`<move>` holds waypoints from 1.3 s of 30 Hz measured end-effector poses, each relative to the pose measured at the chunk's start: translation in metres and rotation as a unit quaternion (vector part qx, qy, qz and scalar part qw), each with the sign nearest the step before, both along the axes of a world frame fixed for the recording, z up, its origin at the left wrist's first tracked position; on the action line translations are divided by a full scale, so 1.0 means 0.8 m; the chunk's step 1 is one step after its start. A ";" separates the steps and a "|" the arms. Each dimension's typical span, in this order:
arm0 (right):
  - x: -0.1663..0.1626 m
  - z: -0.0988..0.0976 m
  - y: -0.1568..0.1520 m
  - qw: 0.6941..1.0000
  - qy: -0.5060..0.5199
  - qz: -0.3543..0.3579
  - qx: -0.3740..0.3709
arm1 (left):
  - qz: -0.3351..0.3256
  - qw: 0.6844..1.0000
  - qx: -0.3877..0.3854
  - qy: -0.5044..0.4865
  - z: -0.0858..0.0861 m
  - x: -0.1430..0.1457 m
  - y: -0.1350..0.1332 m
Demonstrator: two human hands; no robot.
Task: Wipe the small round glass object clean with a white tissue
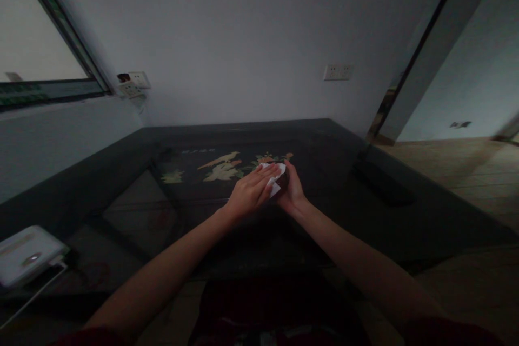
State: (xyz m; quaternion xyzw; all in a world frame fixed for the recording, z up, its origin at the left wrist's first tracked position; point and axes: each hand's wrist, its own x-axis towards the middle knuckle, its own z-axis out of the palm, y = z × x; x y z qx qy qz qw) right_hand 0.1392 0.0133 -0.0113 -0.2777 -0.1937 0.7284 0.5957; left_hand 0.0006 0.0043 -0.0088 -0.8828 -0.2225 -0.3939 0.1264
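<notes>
Near the middle of the view, my left hand presses a crumpled white tissue against a small dark brown rounded object. My right hand cups that object from the right side, its thumb side partly hidden. The object's kind cannot be made out, as the tissue and both hands cover most of it. Both hands meet just above a dark glossy table. Behind them, a bird and flower picture decorates the tabletop.
A white box-like device with a white cable sits at the table's left edge. On the right of the tabletop lies a dark oblong object. Wall sockets are on the wall behind, and a wooden floor extends at right.
</notes>
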 end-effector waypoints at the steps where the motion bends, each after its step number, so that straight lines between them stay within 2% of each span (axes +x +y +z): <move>1: -0.001 0.001 -0.001 1.000 0.005 0.003 -0.002 | 0.011 1.000 0.001 -0.003 0.000 -0.001 0.002; 6: 0.002 0.008 -0.004 1.000 0.014 0.014 -0.021 | 0.035 0.999 0.018 -0.019 0.003 -0.009 0.006; 13: 0.012 0.000 0.008 0.999 0.013 0.019 0.027 | -0.013 0.999 0.027 -0.030 0.005 -0.010 -0.005; 18: 0.009 -0.001 0.006 0.999 0.001 0.005 0.032 | -0.040 0.999 0.025 0.003 0.005 -0.008 -0.007; 22: 0.004 0.002 0.001 1.000 0.000 0.023 0.003 | -0.008 1.000 0.012 0.012 0.006 -0.008 0.000; 27: 0.006 0.005 0.002 0.999 0.010 0.030 0.008 | 0.027 0.999 0.012 -0.012 0.005 -0.012 0.006; 35: 0.009 0.005 0.003 0.999 0.013 0.024 0.017 | -0.029 0.999 0.033 -0.008 0.001 -0.010 -0.001; 39: 0.003 0.012 -0.006 0.999 0.019 0.018 -0.021 | -0.006 1.000 0.015 0.006 0.003 -0.006 0.001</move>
